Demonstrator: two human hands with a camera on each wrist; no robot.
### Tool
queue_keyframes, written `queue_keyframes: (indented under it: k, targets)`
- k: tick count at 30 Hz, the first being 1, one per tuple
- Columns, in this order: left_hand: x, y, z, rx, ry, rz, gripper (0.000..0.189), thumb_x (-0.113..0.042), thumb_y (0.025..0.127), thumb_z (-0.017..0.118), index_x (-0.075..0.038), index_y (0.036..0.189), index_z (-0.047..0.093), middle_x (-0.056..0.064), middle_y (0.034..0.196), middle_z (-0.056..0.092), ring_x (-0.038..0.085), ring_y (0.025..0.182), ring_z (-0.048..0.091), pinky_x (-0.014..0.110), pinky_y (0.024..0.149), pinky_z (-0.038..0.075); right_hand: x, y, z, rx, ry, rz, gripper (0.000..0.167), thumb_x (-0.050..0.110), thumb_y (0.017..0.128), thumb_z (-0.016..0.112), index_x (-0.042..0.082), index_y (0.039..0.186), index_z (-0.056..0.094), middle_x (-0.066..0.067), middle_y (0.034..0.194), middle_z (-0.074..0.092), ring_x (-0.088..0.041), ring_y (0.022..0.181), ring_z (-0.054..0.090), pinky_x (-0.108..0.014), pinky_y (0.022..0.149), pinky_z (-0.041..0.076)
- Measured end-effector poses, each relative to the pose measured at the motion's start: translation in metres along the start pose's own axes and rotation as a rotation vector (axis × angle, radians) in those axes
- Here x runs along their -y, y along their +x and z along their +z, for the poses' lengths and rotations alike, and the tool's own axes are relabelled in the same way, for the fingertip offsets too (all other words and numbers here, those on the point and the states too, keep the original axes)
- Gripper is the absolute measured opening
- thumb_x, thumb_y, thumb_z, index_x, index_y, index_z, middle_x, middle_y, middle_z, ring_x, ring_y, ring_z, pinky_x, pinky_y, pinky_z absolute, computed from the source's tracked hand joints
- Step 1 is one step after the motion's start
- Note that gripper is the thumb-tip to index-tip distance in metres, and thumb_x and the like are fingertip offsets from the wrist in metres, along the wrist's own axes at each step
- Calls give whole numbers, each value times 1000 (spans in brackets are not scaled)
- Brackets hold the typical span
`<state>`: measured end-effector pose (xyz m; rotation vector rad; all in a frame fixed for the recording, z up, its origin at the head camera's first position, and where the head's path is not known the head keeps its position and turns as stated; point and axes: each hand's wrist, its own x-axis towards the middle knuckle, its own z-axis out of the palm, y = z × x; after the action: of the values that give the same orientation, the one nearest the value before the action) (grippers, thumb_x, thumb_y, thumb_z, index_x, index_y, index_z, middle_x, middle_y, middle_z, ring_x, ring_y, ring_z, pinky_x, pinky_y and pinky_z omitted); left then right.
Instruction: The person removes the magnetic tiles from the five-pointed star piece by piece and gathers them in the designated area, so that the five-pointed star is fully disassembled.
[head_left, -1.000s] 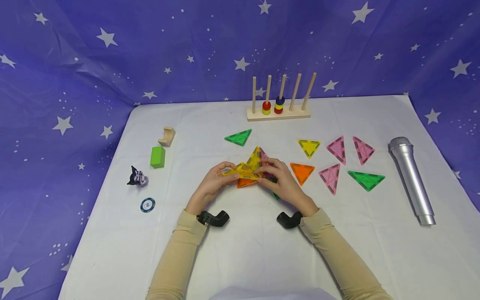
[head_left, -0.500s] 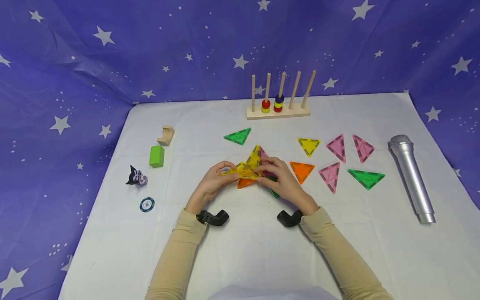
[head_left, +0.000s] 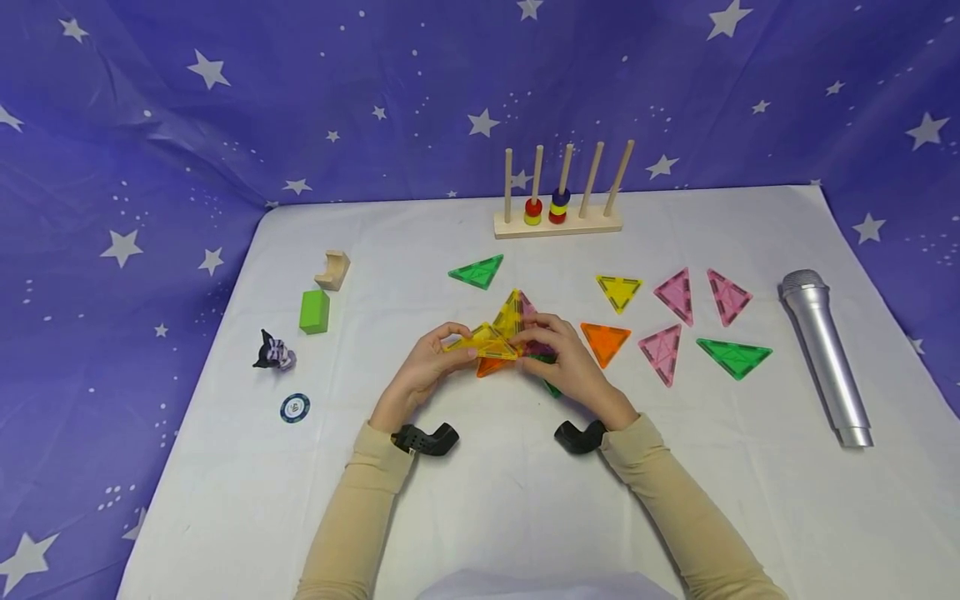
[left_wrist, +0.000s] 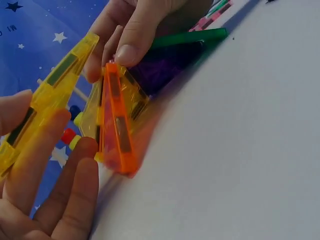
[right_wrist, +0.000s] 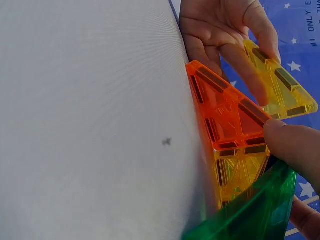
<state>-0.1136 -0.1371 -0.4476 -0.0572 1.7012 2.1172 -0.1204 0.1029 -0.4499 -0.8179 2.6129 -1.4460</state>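
Note:
In the head view my left hand (head_left: pixel 422 367) pinches a translucent yellow triangular magnetic tile (head_left: pixel 483 340) between thumb and fingers. The left wrist view shows this yellow tile (left_wrist: pixel 57 85) tilted and raised. Beside it, a small structure of magnetic tiles stands on the table: an orange tile (right_wrist: pixel 225 105), a yellow tile (head_left: pixel 508 315), a green tile (right_wrist: pixel 255 210) and a pink tile (head_left: pixel 527 305). My right hand (head_left: pixel 566 362) grips this structure, its thumb (right_wrist: pixel 292 145) at the orange tile's upper corner. The right fingers lie behind the tiles, partly hidden.
Loose tiles lie to the right, among them an orange one (head_left: pixel 604 343) and a pink one (head_left: pixel 662 356). A green tile (head_left: pixel 477 272) and a peg stacker (head_left: pixel 558 225) are behind. A toy microphone (head_left: pixel 828 362) lies far right; a green block (head_left: pixel 315 312) stands left.

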Motion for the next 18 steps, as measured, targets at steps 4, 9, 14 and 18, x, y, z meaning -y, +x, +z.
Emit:
queue_keyframes:
  k: [4, 9, 14, 18]
  targets:
    - [-11, 2, -8, -53, -23, 36, 21, 2, 84, 61, -6, 102, 53, 13, 91, 63, 26, 80, 64, 38, 79, 48, -1, 0, -1, -10, 8, -15, 23, 18, 80, 71, 20, 102, 66, -5, 131, 41, -27, 120, 34, -49, 96, 28]
    - [-37, 21, -32, -325, 4, 126, 25, -1, 83, 63, -6, 106, 55, 6, 82, 66, 27, 78, 64, 36, 73, 50, -1, 0, -1, -14, 23, -17, 21, 19, 80, 70, 19, 101, 66, -5, 131, 42, -27, 121, 32, -49, 96, 28]
    - [-47, 42, -57, -456, 123, 72, 31, -4, 82, 65, -2, 111, 54, 11, 74, 63, 17, 57, 60, 26, 53, 48, -2, 0, -1, -8, 36, -13, 20, 18, 80, 70, 18, 100, 66, -5, 131, 42, -27, 121, 32, -49, 97, 27]
    - [-43, 48, -67, -430, 355, 68, 31, -12, 84, 65, -3, 112, 53, 9, 64, 59, 14, 43, 51, 24, 41, 43, -2, 0, -1, -3, 35, -14, 20, 18, 80, 70, 18, 100, 66, -5, 131, 41, -26, 122, 32, -48, 97, 27]
